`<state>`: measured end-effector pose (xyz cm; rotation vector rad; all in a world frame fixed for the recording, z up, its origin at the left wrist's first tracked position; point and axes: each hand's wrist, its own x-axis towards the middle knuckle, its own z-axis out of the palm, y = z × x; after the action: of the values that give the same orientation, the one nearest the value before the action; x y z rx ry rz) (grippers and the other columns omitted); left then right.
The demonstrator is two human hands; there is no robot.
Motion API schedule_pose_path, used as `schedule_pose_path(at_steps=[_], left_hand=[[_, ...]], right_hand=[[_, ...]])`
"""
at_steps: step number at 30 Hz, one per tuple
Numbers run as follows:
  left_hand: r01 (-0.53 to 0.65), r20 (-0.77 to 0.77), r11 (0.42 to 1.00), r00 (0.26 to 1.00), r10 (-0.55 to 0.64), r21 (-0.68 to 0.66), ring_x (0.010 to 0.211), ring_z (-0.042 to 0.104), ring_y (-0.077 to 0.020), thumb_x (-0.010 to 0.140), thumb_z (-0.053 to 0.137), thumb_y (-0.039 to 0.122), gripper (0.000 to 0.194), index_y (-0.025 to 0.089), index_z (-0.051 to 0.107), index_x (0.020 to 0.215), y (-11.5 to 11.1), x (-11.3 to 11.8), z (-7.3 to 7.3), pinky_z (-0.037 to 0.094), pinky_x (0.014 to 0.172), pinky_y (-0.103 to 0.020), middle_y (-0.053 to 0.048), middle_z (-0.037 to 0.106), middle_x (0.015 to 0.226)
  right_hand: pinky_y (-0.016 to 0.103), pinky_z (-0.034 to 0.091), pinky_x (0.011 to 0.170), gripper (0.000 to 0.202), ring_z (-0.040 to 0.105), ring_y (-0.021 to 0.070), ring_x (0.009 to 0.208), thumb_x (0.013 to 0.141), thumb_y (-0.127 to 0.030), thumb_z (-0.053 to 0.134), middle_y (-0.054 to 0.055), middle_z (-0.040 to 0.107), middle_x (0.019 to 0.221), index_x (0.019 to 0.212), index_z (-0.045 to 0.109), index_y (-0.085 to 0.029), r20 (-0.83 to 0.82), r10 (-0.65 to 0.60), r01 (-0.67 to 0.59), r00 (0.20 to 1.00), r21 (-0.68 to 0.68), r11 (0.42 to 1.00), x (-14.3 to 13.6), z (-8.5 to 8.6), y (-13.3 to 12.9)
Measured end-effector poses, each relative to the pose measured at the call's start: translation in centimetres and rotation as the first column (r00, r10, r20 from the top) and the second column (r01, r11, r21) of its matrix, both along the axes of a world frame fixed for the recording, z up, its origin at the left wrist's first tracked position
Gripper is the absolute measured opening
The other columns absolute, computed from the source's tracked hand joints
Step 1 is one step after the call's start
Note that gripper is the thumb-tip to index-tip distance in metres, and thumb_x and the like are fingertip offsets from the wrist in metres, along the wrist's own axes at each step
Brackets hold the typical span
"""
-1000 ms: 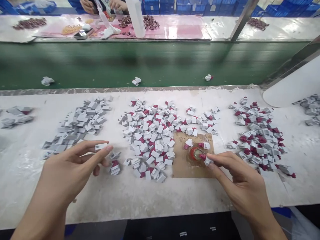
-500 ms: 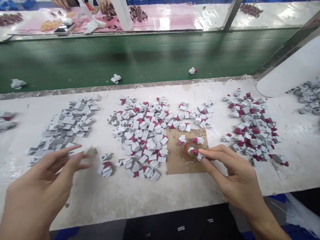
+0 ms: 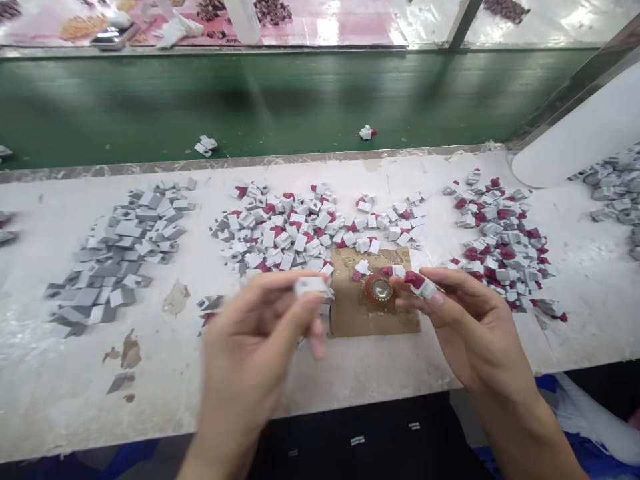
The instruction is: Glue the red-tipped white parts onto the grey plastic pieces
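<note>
Between thumb and fingers, my left hand (image 3: 260, 340) pinches a light grey plastic block (image 3: 311, 287), in front of the middle pile. My right hand (image 3: 470, 320) holds a small grey-and-dark-red plastic piece (image 3: 421, 284) with its red end pointing up and left. Behind its fingertips lies a brown cardboard square (image 3: 350, 320). On the cardboard sits a small round red-rimmed dish (image 3: 380, 289) with a shiny middle. Two more pieces lie by the dish, one being a grey-and-red piece (image 3: 362, 268). My left hand hides part of the middle pile (image 3: 285, 230) of grey-and-red pieces.
Plain grey blocks (image 3: 125, 247) are heaped at the left. Another pile of grey-and-red pieces (image 3: 505, 247) lies at the right, near a slanted white tube (image 3: 580, 133). Beyond the table edge runs a green conveyor belt (image 3: 300, 100) carrying a few pieces.
My left hand has moved right from the grey heap, carrying a block towards the middle. My right hand has lifted its piece up and right, away from the dish. Pieces on the belt have shifted left.
</note>
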<state>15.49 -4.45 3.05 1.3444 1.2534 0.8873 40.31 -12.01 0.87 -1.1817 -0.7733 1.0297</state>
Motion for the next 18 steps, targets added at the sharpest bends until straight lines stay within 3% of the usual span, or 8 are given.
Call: schedule_pose_path(at_steps=[2,5,7,11,18], left_hand=[[0.111,0.181,0.989,0.979,-0.093,-0.093,0.052,0.071,-0.0155,0.108,0.085,0.034,0.009,0.029,0.088,0.114,-0.3,3.8,0.5,0.065,0.055,-0.030,0.005,0.072,0.066],[0.212,0.355,0.959,0.925,-0.136,-0.186,0.057,0.074,-0.0155,0.109,0.083,0.034,0.017,0.026,0.086,0.124,0.0,6.6,0.2,0.068,0.060,-0.029,0.004,0.075,0.071],[0.209,0.403,0.956,0.908,-0.111,-0.208,0.060,0.076,-0.0150,0.105,0.090,0.032,0.020,0.025,0.085,0.122,0.4,7.1,-0.3,0.068,0.060,-0.026,0.003,0.080,0.078],[0.247,0.467,0.944,0.876,-0.121,-0.219,0.070,0.080,-0.0143,0.090,0.103,0.020,0.018,0.023,0.088,0.098,0.8,6.8,-0.6,0.072,0.068,-0.023,0.000,0.087,0.088],[0.312,0.504,0.917,0.850,-0.152,-0.249,0.084,0.089,-0.0192,0.086,0.106,0.018,0.019,0.024,0.093,0.099,1.1,6.5,-0.5,0.076,0.076,-0.024,-0.002,0.090,0.092]], right_hand=[[0.049,0.082,0.092,0.013,0.093,0.0304,0.108,0.109,-0.039,0.091,0.002,0.094,0.116,0.121,0.093,-0.039,-0.051,0.017,-0.016,0.999,0.003,1.000,-0.1,0.0,0.3],[0.051,0.081,0.094,0.014,0.093,0.0323,0.113,0.108,-0.042,0.092,0.003,0.094,0.117,0.121,0.092,-0.039,-0.054,0.026,-0.027,0.998,-0.010,1.000,-0.2,0.1,0.5],[0.051,0.081,0.093,0.015,0.093,0.0328,0.111,0.105,-0.042,0.095,0.003,0.094,0.115,0.119,0.093,-0.037,-0.065,0.008,-0.009,0.998,-0.019,1.000,-0.2,0.1,0.5],[0.048,0.081,0.089,0.018,0.093,0.0311,0.104,0.102,-0.044,0.097,0.005,0.093,0.112,0.118,0.094,-0.034,-0.063,-0.019,0.016,0.998,-0.048,0.999,-0.3,-0.2,0.1],[0.038,0.077,0.087,0.013,0.087,0.0244,0.100,0.110,-0.036,0.089,0.004,0.087,0.107,0.121,0.094,-0.036,0.088,0.065,-0.063,0.994,-0.028,0.998,-0.1,0.0,-0.4]])
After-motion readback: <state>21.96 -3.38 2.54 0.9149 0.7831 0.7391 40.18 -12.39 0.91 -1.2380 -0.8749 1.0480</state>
